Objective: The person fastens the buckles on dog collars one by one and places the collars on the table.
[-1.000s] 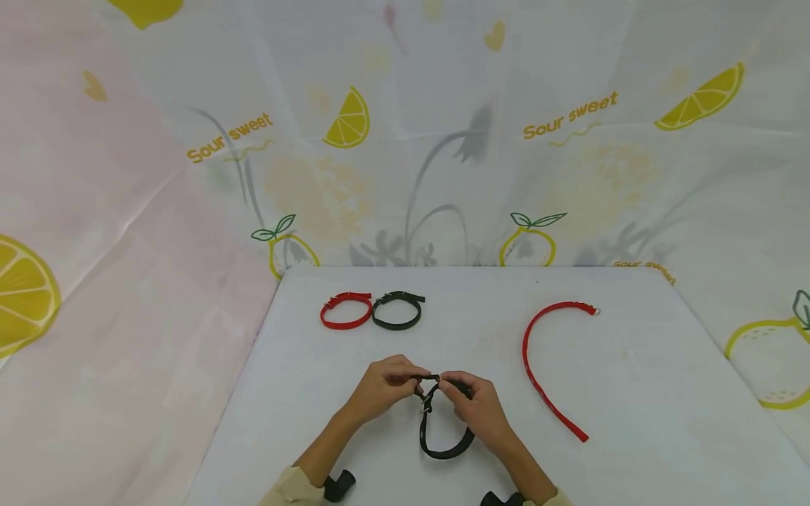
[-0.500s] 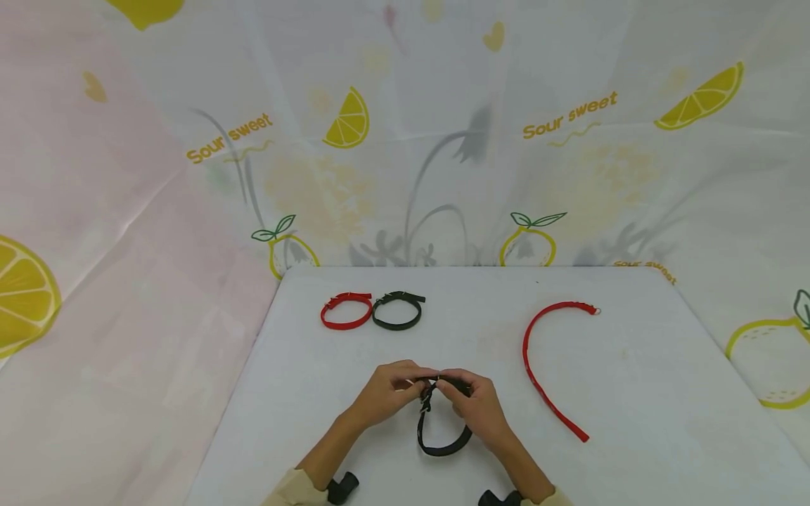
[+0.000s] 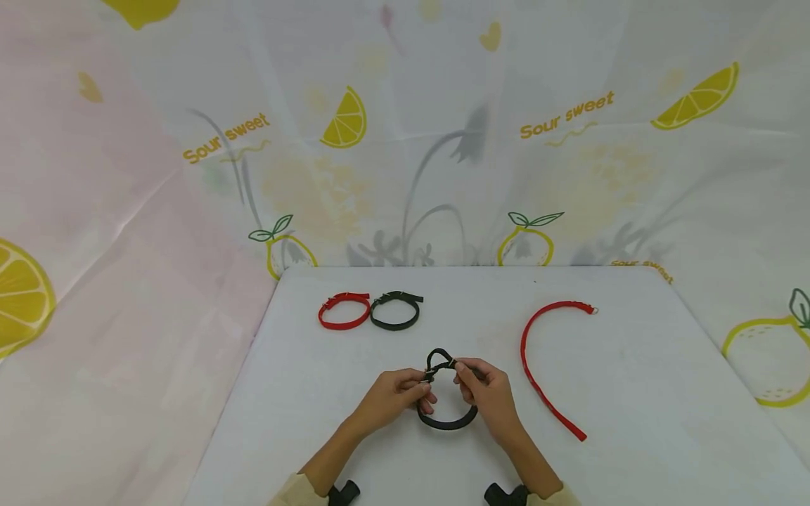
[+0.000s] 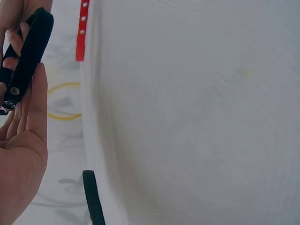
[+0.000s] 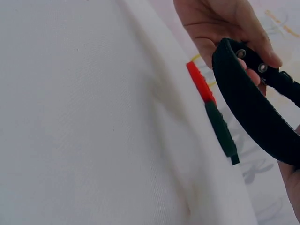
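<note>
A dark collar [image 3: 448, 425] with metal eyelets and a buckle is held up off the table in both hands, bent into a ring. My left hand [image 3: 394, 398] pinches it near the buckle at the ring's left. At the ring's upper right, my right hand [image 3: 492, 393] grips the strap between thumb and fingers. A small strap loop [image 3: 438, 351] stands up between the hands. In the right wrist view the collar's broad band [image 5: 248, 112] and eyelets show, with my left hand [image 5: 220, 21] behind. The left wrist view shows the collar [image 4: 33, 51] at its left edge.
On the white table [image 3: 285, 422], a buckled red collar [image 3: 344, 325] lies beside a buckled dark green collar [image 3: 395, 326] at the back left. An unfastened red collar [image 3: 530, 372] curves at the right. A lemon-print cloth [image 3: 405, 140] hangs behind the table.
My hands, close together half a second ago, have moved slightly apart. The collar's ring has lifted, and a small strap loop now stands above it. The other collars lie still.
</note>
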`<state>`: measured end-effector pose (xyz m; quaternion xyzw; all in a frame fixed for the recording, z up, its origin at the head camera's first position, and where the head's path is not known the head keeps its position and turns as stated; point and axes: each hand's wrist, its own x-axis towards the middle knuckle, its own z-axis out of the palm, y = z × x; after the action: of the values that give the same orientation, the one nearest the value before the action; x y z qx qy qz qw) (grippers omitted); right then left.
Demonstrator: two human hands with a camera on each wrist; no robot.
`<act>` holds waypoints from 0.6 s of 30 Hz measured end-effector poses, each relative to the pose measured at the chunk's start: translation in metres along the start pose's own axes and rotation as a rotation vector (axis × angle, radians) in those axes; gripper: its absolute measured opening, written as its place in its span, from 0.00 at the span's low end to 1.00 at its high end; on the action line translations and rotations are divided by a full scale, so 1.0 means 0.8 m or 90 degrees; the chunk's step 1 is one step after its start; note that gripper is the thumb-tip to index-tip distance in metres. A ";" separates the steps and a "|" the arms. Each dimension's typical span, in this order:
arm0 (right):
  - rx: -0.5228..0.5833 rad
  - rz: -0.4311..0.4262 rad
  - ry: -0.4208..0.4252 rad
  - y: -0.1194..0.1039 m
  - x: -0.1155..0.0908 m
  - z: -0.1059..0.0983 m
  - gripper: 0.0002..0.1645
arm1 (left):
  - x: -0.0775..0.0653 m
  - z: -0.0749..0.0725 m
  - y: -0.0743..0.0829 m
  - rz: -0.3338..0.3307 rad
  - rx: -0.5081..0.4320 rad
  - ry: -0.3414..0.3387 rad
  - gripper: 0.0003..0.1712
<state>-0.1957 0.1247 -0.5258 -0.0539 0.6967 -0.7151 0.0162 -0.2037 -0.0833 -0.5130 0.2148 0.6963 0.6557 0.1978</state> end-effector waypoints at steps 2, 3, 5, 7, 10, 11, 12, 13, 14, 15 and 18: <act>-0.014 -0.014 0.010 0.019 0.005 -0.004 0.19 | 0.002 -0.002 -0.011 -0.003 -0.023 0.011 0.19; -0.021 -0.017 0.015 0.028 0.007 -0.006 0.20 | 0.003 -0.002 -0.015 -0.005 -0.029 0.015 0.19; -0.030 -0.023 0.018 0.044 0.011 -0.011 0.21 | 0.005 -0.004 -0.022 -0.007 -0.040 0.017 0.20; -0.043 -0.036 0.017 0.050 0.012 -0.013 0.20 | 0.006 -0.005 -0.025 -0.007 -0.045 0.016 0.21; -0.090 -0.047 0.031 0.035 0.009 -0.012 0.17 | 0.005 -0.006 -0.026 -0.006 -0.054 0.009 0.22; -0.107 -0.041 0.038 0.027 0.007 -0.012 0.16 | 0.004 -0.006 -0.025 -0.007 -0.057 0.009 0.22; -0.122 -0.035 0.045 0.019 0.005 -0.011 0.14 | 0.004 -0.006 -0.025 -0.010 -0.061 0.008 0.22; -0.142 -0.033 0.049 0.014 0.003 -0.011 0.14 | 0.003 -0.006 -0.025 -0.014 -0.066 0.009 0.22; -0.151 -0.015 0.057 0.006 0.002 -0.010 0.14 | 0.003 -0.006 -0.025 -0.018 -0.069 0.010 0.21; -0.156 -0.008 0.058 0.002 0.000 -0.010 0.14 | 0.003 -0.006 -0.025 -0.021 -0.071 0.012 0.21; -0.168 0.026 0.052 -0.005 -0.001 -0.011 0.15 | 0.002 -0.006 -0.024 -0.025 -0.076 0.015 0.21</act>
<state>-0.1957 0.1338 -0.5218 -0.0123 0.7857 -0.6185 -0.0045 -0.2088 -0.0872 -0.5318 0.1808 0.6623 0.6945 0.2151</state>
